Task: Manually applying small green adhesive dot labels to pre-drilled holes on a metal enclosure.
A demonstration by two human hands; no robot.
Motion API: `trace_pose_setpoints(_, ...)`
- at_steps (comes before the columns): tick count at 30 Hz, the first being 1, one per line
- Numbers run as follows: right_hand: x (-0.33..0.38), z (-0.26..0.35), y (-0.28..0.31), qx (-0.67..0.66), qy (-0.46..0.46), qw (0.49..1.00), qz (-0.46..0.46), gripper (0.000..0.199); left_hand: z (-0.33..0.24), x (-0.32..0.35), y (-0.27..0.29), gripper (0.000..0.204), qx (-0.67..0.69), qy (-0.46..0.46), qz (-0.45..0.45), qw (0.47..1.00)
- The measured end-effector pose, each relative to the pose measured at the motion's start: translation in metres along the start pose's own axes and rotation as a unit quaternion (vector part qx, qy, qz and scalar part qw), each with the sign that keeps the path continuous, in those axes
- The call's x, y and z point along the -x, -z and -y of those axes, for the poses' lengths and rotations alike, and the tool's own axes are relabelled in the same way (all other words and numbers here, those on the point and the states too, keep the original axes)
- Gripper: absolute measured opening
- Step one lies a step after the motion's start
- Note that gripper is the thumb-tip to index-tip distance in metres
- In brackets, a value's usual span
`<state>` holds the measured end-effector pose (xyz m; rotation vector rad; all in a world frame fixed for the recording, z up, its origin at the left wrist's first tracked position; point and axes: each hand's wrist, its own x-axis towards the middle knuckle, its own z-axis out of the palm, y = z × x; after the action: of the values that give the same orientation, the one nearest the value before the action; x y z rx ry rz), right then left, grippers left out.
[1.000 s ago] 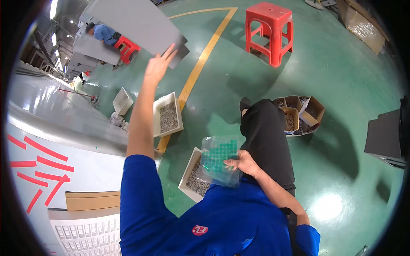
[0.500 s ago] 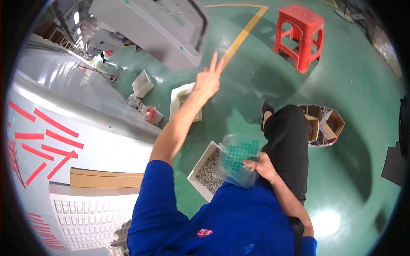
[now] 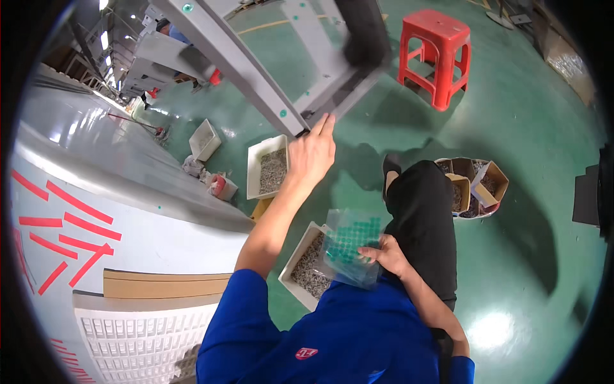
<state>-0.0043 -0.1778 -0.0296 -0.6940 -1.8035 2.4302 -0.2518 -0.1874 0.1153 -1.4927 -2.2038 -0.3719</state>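
Since the grey frame (image 3: 243,70) now shows more of its open side than a moment ago, the left hand (image 3: 311,152) apparently touches its lower corner (image 3: 298,130), grip undeterminable, while the right hand (image 3: 391,255) pinches the dotted sheet (image 3: 348,240) near the bin (image 3: 295,289), work seemingly centring on that corner.

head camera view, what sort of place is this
Most likely a factory workshop, judging by the large grey frame, the white bin of small loose pieces, and the green floor marked with yellow lines.
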Motion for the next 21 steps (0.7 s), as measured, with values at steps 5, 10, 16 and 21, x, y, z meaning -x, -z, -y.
trace_pose_setpoints(5, 0.003, 0.005, -0.003, -0.020, 0.001, 1.000, -0.003, 0.025, 0.009, 0.027, 0.010, 0.046, 0.022, 0.052, -0.026, 0.998)
trace_pose_setpoints(10, 0.000, 0.000, -0.003, -0.002, 0.012, 1.000, -0.002, 0.025, 0.038, 0.038, 0.008, 0.046, 0.088, 0.087, -0.059, 0.991)
trace_pose_setpoints(16, 0.001, 0.002, -0.003, 0.007, 0.022, 1.000, -0.010, 0.024, 0.059, 0.048, -0.008, 0.050, 0.087, 0.045, -0.078, 0.992)
trace_pose_setpoints(21, 0.001, 0.003, -0.002, 0.006, 0.020, 1.000, 0.002, 0.021, 0.056, 0.058, -0.014, 0.050, 0.057, 0.022, -0.123, 0.991)
